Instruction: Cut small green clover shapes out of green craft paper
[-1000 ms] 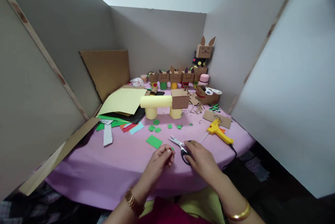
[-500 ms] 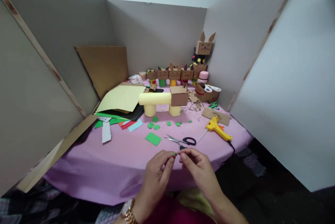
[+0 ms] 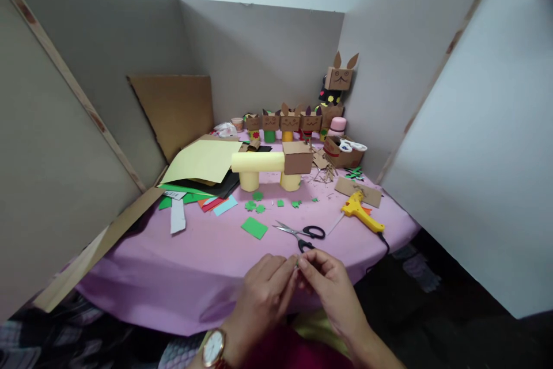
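My left hand (image 3: 270, 285) and my right hand (image 3: 330, 282) meet at the fingertips over the table's front edge. Both are closed in a pinch around a tiny piece of green paper, mostly hidden by the fingers. Just beyond them lie black-handled scissors (image 3: 298, 232), blades parted. A green paper rectangle (image 3: 254, 228) rests left of the scissors. Behind it are several small green paper cutouts (image 3: 251, 206). Farther back stands a figure with a yellow paper-tube body (image 3: 259, 162) on tube legs and a brown cardboard box head (image 3: 297, 159).
A yellow glue gun (image 3: 362, 212) lies at right near a cardboard strip (image 3: 358, 191). Coloured sheets (image 3: 201, 160) are stacked at left. Several box-headed figures (image 3: 290, 121) line the back. White-handled scissors (image 3: 352, 145) lie on a cardboard box (image 3: 341, 156). Partition walls enclose the table.
My hands have come together. The left has turned and moved right to meet the right hand's fingertips, and the green piece it pinched is now mostly covered. The view has shifted slightly.
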`<control>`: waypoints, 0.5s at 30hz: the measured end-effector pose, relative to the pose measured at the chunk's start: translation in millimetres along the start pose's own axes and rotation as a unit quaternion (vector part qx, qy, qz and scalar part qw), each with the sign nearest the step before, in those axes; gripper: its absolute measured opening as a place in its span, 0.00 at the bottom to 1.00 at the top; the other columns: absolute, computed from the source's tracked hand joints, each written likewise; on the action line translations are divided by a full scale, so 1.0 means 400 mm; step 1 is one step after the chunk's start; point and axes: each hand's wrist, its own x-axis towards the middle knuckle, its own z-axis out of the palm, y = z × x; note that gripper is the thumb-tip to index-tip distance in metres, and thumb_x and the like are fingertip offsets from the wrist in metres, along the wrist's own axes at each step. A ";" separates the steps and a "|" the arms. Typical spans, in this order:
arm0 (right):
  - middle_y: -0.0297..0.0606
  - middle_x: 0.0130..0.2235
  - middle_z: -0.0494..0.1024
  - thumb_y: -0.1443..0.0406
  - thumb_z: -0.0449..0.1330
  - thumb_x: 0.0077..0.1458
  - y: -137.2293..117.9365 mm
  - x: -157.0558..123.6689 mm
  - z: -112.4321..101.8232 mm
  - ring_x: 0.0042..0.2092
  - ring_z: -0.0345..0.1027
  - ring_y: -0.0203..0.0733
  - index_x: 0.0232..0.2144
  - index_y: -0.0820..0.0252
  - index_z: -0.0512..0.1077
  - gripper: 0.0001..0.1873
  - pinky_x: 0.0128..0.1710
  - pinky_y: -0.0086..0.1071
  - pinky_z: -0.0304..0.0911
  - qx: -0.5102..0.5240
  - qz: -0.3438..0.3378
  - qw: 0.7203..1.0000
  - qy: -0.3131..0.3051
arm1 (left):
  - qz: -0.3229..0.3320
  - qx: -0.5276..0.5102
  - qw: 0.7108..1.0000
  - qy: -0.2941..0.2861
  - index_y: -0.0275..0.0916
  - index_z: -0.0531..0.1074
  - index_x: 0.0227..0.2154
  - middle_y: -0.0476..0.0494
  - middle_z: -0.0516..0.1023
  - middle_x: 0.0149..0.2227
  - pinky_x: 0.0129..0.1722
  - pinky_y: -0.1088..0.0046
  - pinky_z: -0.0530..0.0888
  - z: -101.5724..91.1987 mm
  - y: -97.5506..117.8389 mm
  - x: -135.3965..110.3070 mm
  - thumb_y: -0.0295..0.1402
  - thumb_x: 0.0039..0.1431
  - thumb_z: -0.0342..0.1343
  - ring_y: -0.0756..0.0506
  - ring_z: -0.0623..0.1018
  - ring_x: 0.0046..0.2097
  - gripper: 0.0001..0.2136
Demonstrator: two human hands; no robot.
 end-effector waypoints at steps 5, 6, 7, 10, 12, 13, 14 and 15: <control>0.30 0.21 0.67 0.56 0.61 0.52 -0.010 -0.001 -0.008 0.24 0.60 0.34 0.25 0.63 0.70 0.14 0.26 0.27 0.56 -0.081 -0.021 0.996 -0.012 | -0.037 -0.059 0.997 0.016 0.37 0.72 0.37 0.44 0.77 0.28 0.31 0.70 0.72 -0.001 0.004 0.001 0.27 0.63 0.46 0.45 0.75 0.30 0.09; 0.30 0.21 0.67 0.56 0.60 0.52 -0.012 -0.002 -0.009 0.24 0.61 0.34 0.25 0.62 0.70 0.15 0.26 0.27 0.56 -0.106 -0.027 0.994 -0.009 | -0.044 -0.062 0.997 0.015 0.37 0.72 0.37 0.43 0.77 0.28 0.31 0.70 0.73 -0.001 0.004 0.001 0.26 0.63 0.46 0.45 0.75 0.31 0.09; 0.30 0.21 0.67 0.56 0.59 0.53 -0.014 -0.004 -0.011 0.24 0.61 0.35 0.25 0.62 0.69 0.15 0.26 0.27 0.56 -0.132 -0.031 0.991 -0.004 | -0.046 -0.063 0.997 0.015 0.37 0.72 0.39 0.43 0.78 0.29 0.32 0.70 0.73 -0.001 0.005 0.000 0.26 0.62 0.46 0.45 0.76 0.31 0.09; 0.30 0.20 0.66 0.56 0.57 0.54 -0.018 -0.009 -0.014 0.24 0.59 0.36 0.23 0.61 0.68 0.15 0.25 0.28 0.55 -0.189 -0.037 0.981 0.007 | -0.038 -0.057 0.998 0.007 0.37 0.71 0.41 0.41 0.79 0.32 0.34 0.70 0.73 -0.002 0.003 -0.004 0.25 0.62 0.47 0.45 0.77 0.33 0.09; 0.30 0.20 0.65 0.57 0.57 0.54 -0.019 -0.011 -0.016 0.24 0.59 0.36 0.23 0.61 0.68 0.15 0.24 0.28 0.54 -0.202 -0.038 0.979 0.005 | -0.032 -0.055 0.998 -0.004 0.39 0.72 0.40 0.42 0.80 0.33 0.35 0.70 0.74 -0.002 0.001 -0.007 0.25 0.62 0.48 0.45 0.77 0.34 0.09; 0.30 0.20 0.65 0.57 0.57 0.55 -0.019 -0.011 -0.016 0.24 0.59 0.36 0.23 0.61 0.68 0.15 0.25 0.28 0.54 -0.203 -0.040 0.978 0.001 | -0.030 -0.059 0.998 -0.010 0.39 0.72 0.40 0.42 0.80 0.34 0.35 0.70 0.74 -0.002 0.000 -0.009 0.25 0.61 0.48 0.45 0.78 0.34 0.09; 0.30 0.20 0.66 0.57 0.56 0.55 -0.018 -0.011 -0.016 0.24 0.60 0.36 0.24 0.61 0.69 0.15 0.25 0.28 0.55 -0.200 -0.044 0.979 -0.005 | -0.030 -0.064 0.997 -0.010 0.39 0.72 0.40 0.42 0.80 0.34 0.35 0.70 0.74 -0.002 0.000 -0.010 0.24 0.61 0.48 0.45 0.78 0.34 0.10; 0.31 0.21 0.67 0.57 0.55 0.56 -0.018 -0.011 -0.016 0.24 0.61 0.37 0.24 0.62 0.69 0.15 0.26 0.28 0.55 -0.198 -0.048 0.979 -0.010 | -0.034 -0.071 0.997 -0.006 0.40 0.72 0.39 0.42 0.80 0.33 0.35 0.70 0.73 -0.002 0.001 -0.011 0.23 0.61 0.48 0.45 0.78 0.34 0.10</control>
